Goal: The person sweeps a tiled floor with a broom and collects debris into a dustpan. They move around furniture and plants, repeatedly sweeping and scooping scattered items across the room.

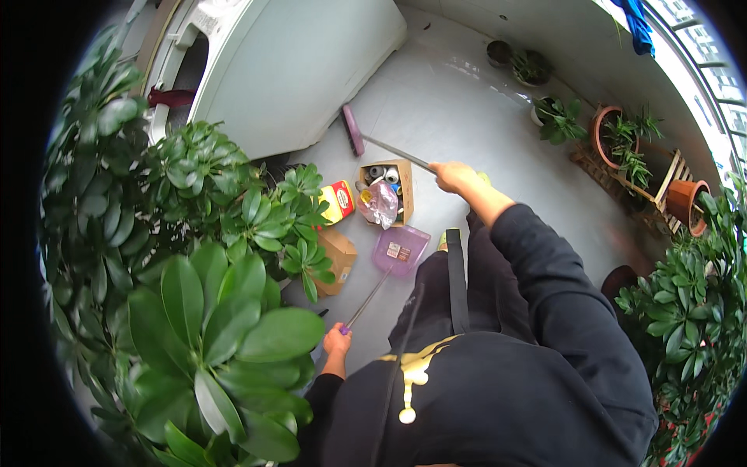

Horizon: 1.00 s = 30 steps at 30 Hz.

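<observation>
My right hand (457, 177) grips the thin metal handle of a purple broom (352, 131). The broom's head rests on the grey floor close to the base of a large white appliance. Lower down, my left hand (337, 341) is closed around the purple grip of a long-handled dustpan (402, 250). The translucent purple pan of the dustpan lies just in front of my legs, and labels are stuck on it. Between broom and dustpan stands an open cardboard box (407, 192) holding several cans and a crumpled pink plastic bag (379, 203).
Left of the box are a yellow and red package (337, 202) and a closed cardboard carton (335, 261). Leafy plants (227, 327) crowd my left side. The white appliance (303, 64) stands ahead. Along the right wall are potted plants (608, 135) and a wooden plant stand (659, 187).
</observation>
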{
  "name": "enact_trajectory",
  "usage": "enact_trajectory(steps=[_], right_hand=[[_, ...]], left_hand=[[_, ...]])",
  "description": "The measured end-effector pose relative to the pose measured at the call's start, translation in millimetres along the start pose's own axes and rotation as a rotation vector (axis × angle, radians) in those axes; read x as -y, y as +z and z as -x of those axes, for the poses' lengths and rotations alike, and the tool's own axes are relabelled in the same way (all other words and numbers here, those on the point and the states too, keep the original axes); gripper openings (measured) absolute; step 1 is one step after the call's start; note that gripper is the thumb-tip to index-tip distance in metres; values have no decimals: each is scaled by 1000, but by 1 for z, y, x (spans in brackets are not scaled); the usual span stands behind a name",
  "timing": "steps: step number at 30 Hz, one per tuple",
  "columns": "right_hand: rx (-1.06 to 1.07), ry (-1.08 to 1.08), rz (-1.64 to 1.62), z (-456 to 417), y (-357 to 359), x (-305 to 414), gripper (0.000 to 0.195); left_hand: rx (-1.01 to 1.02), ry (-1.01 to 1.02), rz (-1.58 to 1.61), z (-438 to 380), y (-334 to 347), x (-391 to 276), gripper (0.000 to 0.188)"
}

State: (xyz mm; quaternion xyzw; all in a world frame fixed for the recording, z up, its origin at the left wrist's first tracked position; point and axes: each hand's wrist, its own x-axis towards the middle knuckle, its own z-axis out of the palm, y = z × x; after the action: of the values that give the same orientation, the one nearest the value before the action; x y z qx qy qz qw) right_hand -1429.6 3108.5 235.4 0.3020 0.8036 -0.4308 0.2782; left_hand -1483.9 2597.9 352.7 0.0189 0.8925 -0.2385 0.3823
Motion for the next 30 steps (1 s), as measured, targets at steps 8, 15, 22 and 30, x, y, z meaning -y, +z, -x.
enact_trajectory(steps=[8,15,22,30], right_hand=[[-106,63,-125,-21,30,-103,43],[0,587,-615,159,71,-180,51],[-93,594,-817,243,54,-121,47],[-385,258,-913,5,-7,-90,46]], left_hand=[[27,-35,8,0,-19,-27,38],[-18,41,144,19,-6,-15,32],[-121,103,241,20,-4,-18,22],[-57,-5,42,5,-6,-20,28]])
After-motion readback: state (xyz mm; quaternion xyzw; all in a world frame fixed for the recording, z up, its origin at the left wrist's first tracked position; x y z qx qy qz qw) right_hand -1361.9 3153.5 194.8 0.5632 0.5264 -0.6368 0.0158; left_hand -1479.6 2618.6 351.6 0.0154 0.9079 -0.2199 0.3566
